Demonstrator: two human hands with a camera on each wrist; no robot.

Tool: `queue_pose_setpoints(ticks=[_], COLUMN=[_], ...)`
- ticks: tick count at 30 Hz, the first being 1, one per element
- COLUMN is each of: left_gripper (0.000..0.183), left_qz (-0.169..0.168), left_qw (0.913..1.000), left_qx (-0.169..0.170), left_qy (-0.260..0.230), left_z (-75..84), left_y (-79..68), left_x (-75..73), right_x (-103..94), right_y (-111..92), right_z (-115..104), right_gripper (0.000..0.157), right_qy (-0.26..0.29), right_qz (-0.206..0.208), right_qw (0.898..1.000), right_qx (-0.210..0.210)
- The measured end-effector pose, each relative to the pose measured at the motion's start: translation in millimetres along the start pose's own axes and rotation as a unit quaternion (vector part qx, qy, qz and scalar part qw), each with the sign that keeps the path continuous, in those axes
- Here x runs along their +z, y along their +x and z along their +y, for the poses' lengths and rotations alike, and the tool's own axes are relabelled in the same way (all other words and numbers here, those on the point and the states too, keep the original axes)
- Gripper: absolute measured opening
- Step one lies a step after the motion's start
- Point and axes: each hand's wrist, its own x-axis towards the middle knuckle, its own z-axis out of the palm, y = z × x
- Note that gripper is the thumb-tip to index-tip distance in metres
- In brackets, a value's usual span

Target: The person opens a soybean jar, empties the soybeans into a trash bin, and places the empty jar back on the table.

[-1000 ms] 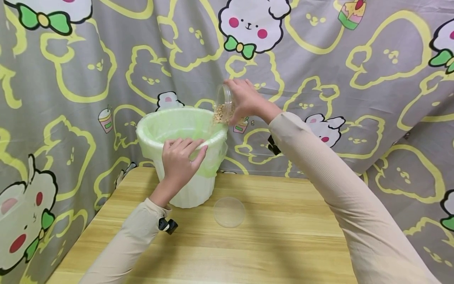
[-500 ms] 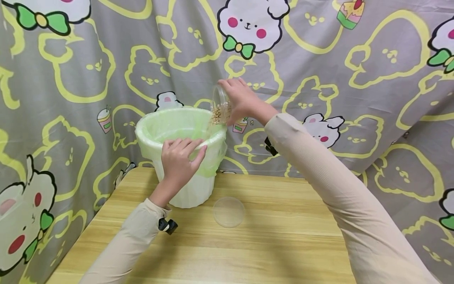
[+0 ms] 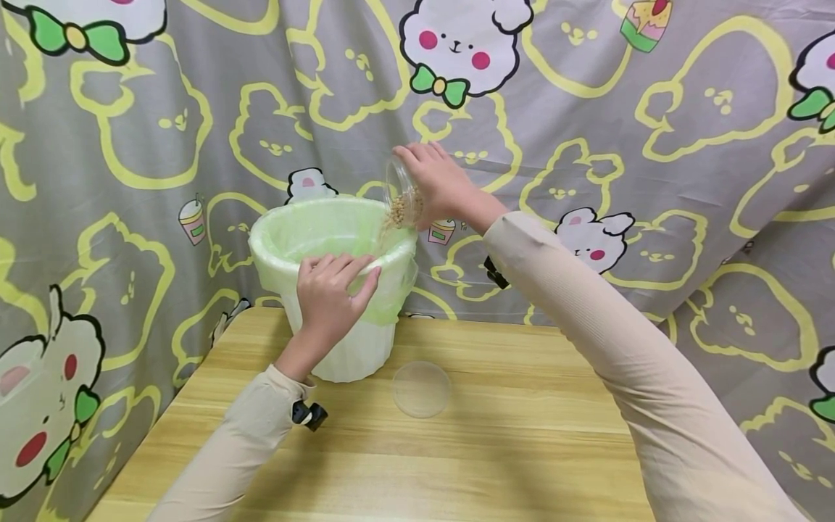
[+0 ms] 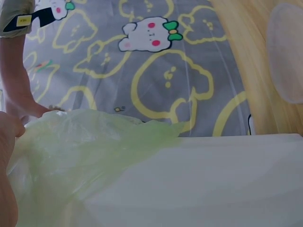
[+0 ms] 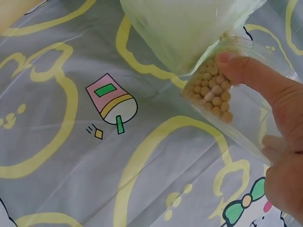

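Note:
A white trash can (image 3: 355, 355) stands on the table, lined with a thin green plastic bag (image 4: 94, 151) folded over its rim. My left hand (image 3: 329, 299) grips the near rim, fingers over the edge and thumb on the outer side. Above the can's right rim, my right hand (image 3: 438, 185) holds a clear plastic jar (image 3: 395, 174) tipped on its side, mouth toward the can. Round beige soybeans (image 5: 210, 92) lie along the jar's lower wall, and some stream from its mouth into the can. The right wrist view shows the thumb pressed on the jar wall.
A clear round lid (image 3: 421, 390) lies flat on the wooden table (image 3: 522, 406), just right of the can's base. Behind the table hangs a grey curtain (image 3: 574, 174) with cartoon prints, close to the can's far side.
My right hand has shifted slightly left and tilted the jar further over the can. The stream of soybeans has grown thicker. My left hand stays on the rim.

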Motion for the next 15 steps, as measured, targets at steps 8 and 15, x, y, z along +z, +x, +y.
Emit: queue_pose_setpoints(ticks=[8, 15], left_gripper=[0.022, 0.022], left_qz=[0.000, 0.000], left_qw=[1.0000, 1.0000], left_qx=[0.000, -0.001], left_qy=[0.003, 0.003], left_z=[0.4, 0.7], left_y=[0.1, -0.3], left_x=[0.0, 0.2], right_x=[2.4, 3.5], right_y=[0.5, 0.9], right_z=[-2.3, -2.9], right_gripper=[0.128, 0.129], right_qy=[-0.029, -0.055], right_qz=[0.018, 0.019], right_qw=[0.999, 0.998], right_qx=[-0.019, -0.016])
